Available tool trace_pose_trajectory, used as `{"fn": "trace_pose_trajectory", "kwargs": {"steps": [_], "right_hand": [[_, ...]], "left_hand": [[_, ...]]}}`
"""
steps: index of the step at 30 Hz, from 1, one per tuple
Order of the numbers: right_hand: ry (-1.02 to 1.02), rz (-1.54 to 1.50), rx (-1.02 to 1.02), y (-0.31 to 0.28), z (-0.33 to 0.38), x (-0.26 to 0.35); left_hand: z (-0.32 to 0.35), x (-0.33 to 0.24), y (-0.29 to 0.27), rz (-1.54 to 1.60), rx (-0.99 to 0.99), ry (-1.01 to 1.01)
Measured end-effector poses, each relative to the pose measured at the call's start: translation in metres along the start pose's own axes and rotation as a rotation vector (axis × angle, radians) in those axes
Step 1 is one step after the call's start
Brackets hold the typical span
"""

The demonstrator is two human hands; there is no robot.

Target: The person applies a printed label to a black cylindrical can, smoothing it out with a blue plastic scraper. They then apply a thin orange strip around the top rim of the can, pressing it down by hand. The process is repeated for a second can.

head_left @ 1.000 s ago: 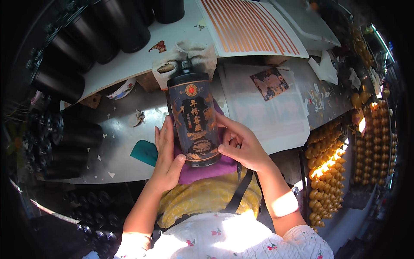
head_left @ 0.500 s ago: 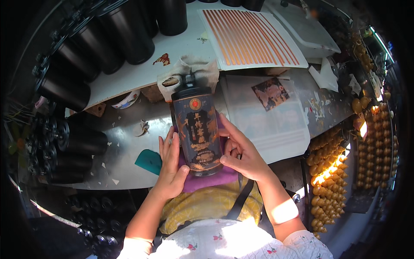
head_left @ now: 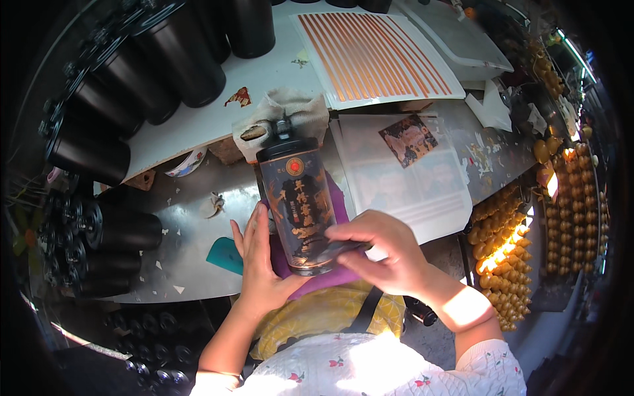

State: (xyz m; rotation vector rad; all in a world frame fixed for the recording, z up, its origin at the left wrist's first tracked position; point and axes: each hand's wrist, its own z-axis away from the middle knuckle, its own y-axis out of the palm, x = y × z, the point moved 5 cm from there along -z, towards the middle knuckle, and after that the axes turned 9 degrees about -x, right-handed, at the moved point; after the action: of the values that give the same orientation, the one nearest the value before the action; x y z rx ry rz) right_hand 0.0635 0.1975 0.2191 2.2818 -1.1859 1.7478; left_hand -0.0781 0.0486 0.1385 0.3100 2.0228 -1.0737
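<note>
A black canister (head_left: 298, 224) with a gold-patterned label and a round red-centred emblem lies on a purple cloth (head_left: 343, 210), its knobbed lid pointing away from me. My left hand (head_left: 263, 264) cradles its left side, fingers along the wall and thumb by the base. At the lower right of the label, my right hand (head_left: 386, 254) pinches a thin, dark, see-through piece (head_left: 343, 249) that looks like film. Whether that piece still clings to the canister is hard to tell. A teal scraper (head_left: 225, 255) rests left of my left hand.
Black canisters stand on the white board (head_left: 277, 76) and lie stacked at left. A crumpled stained cloth (head_left: 290, 109) sits beyond the lid. To the right are a sheet of copper strips (head_left: 376, 56), a patterned decal (head_left: 408, 140) on translucent sheets (head_left: 403, 191), and strings of golden gourd-like beads (head_left: 505, 270).
My right hand has moved off the canister's right side and turned, now pinching a film-like piece at its lower right. My left hand stays against the left side.
</note>
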Motion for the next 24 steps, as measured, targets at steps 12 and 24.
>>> {"fn": "trace_pose_trajectory", "kwargs": {"steps": [12,24], "right_hand": [[-0.675,0.291,-0.020,0.027,-0.004,0.027],[-0.706,0.401,0.217,0.027,0.003,0.048]], "left_hand": [[-0.001,-0.001,0.002,0.010,-0.028,0.039],[0.004,-0.009,0.006,-0.149,-0.146,0.038]]}}
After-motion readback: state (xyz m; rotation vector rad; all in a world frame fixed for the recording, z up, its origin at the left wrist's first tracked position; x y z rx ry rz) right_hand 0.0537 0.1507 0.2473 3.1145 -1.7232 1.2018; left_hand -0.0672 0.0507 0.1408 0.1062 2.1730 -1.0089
